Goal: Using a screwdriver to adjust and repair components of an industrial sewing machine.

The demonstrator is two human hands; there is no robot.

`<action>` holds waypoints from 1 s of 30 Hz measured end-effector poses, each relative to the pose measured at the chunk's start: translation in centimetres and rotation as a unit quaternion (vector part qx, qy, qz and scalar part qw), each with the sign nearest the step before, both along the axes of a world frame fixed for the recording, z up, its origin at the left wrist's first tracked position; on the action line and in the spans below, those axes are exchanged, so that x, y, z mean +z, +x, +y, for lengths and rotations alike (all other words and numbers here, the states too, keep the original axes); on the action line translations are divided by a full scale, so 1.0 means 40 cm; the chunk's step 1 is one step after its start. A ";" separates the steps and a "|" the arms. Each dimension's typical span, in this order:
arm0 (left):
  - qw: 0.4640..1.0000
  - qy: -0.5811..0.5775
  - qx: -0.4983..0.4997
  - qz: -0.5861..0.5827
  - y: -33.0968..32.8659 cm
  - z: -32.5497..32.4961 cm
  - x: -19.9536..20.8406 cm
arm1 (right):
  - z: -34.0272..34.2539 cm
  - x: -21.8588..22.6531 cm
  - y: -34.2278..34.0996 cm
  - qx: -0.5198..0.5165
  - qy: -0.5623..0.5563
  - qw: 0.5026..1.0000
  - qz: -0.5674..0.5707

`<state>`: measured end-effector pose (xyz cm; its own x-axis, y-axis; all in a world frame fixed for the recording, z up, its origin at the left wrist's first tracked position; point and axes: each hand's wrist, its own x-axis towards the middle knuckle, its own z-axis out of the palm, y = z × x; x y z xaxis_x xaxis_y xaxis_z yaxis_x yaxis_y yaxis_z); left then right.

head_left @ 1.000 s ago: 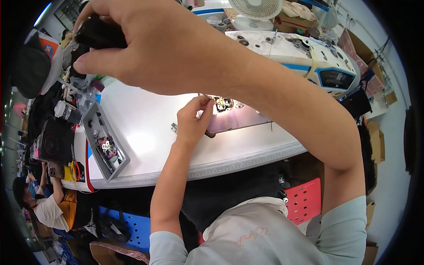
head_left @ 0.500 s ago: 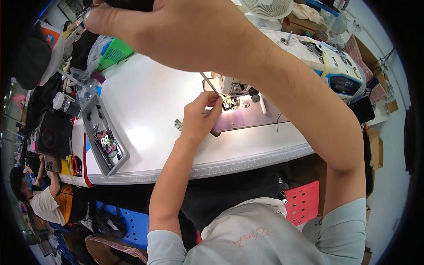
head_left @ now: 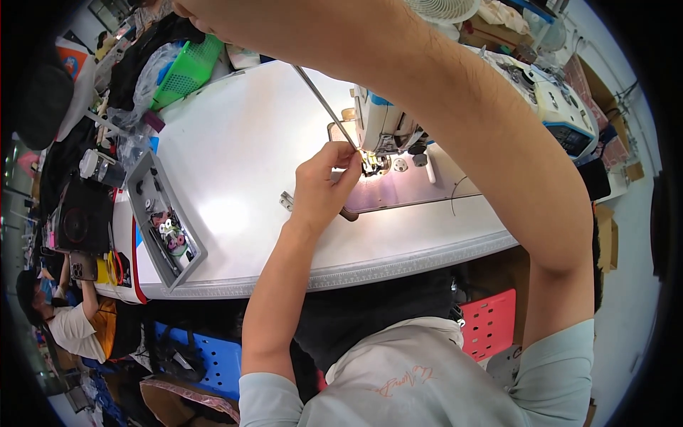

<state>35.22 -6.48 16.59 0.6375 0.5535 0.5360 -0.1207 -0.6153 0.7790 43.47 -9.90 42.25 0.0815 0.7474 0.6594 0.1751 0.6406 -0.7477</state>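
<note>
Beside the lit needle area of a white sewing machine (head_left: 388, 124), my left hand (head_left: 324, 181) is closed in a pinch. Its thumb and forefinger meet at the lower end of a long, thin metal screwdriver shaft (head_left: 326, 107), which slants down toward the machine's presser-foot area. My right hand (head_left: 203, 13) is raised at the upper edge, mostly cut off, its fingers out of sight. The shaft runs up under my right forearm and moves with that hand; its handle is hidden. What lies between the left fingertips at the tip is too small to tell.
A grey tray (head_left: 196, 267) of bobbins and small parts stands at the left of the white table (head_left: 249, 178). A small metal piece (head_left: 286, 201) lies by my left wrist. A green basket (head_left: 186, 71) is behind, another machine (head_left: 558, 117) at right. A person (head_left: 78, 320) sits far left.
My right hand has risen further out of the upper edge, and more of the screwdriver shaft and the machine head shows. My left hand keeps its pinch, almost in place.
</note>
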 end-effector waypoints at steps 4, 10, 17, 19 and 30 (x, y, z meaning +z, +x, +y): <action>1.000 -0.015 -0.011 -0.006 0.020 -0.011 0.005 | 0.000 -0.007 0.018 0.045 0.013 0.999 0.018; 1.000 -0.020 -0.007 0.003 0.012 -0.004 0.004 | 0.000 -0.001 0.010 -0.020 -0.006 1.000 -0.008; 1.000 -0.017 -0.016 -0.002 0.020 -0.012 0.009 | -0.011 0.003 0.010 -0.014 -0.005 1.000 -0.020; 1.000 -0.027 -0.015 0.000 0.022 -0.015 0.008 | -0.007 -0.003 0.007 -0.018 0.017 1.000 -0.019; 0.999 -0.045 -0.017 0.013 0.026 -0.023 0.014 | -0.046 0.041 -0.008 -0.042 -0.117 0.992 0.019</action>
<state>36.24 -7.40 17.13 0.6692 0.5771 0.4681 -0.1201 -0.5378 0.8345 43.16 -11.75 43.89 0.1711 0.8693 0.4637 0.1900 0.4327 -0.8813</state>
